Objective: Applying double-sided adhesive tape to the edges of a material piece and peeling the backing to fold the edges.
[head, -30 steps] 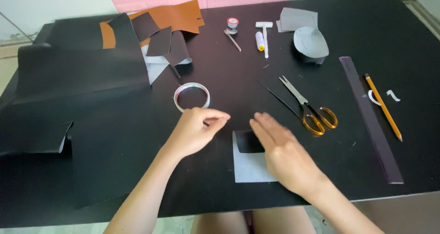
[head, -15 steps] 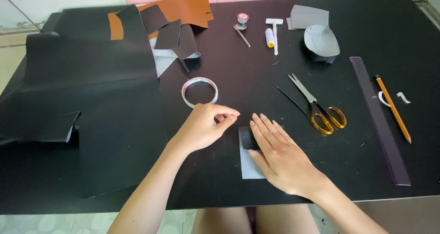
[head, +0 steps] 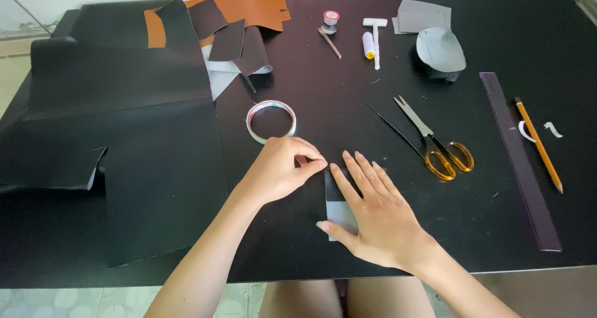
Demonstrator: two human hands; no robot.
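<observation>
My right hand [head: 373, 215] lies flat, fingers spread, pressing down a small grey-backed piece of leather [head: 339, 217] with a black flap folded over its top. Just to the left, my left hand [head: 283, 168] has its fingertips pinched together at the top left corner of that piece. What the fingers pinch is too small to make out. A white roll of tape [head: 271, 121] lies right behind my left hand on the black table [head: 348, 106].
Large black leather sheets [head: 124, 137] cover the left half, with brown and dark scraps [head: 239, 19] behind. Orange-handled scissors [head: 435, 144], a dark ruler [head: 519, 159], a pencil [head: 538, 144], a grey folded piece [head: 440, 50], a thread spool [head: 331, 20] and a small white hammer [head: 375, 35] lie right and back.
The camera has moved closer and lower. My left hand shifted right to the piece's top corner, and my right hand slid up over the piece, covering most of it.
</observation>
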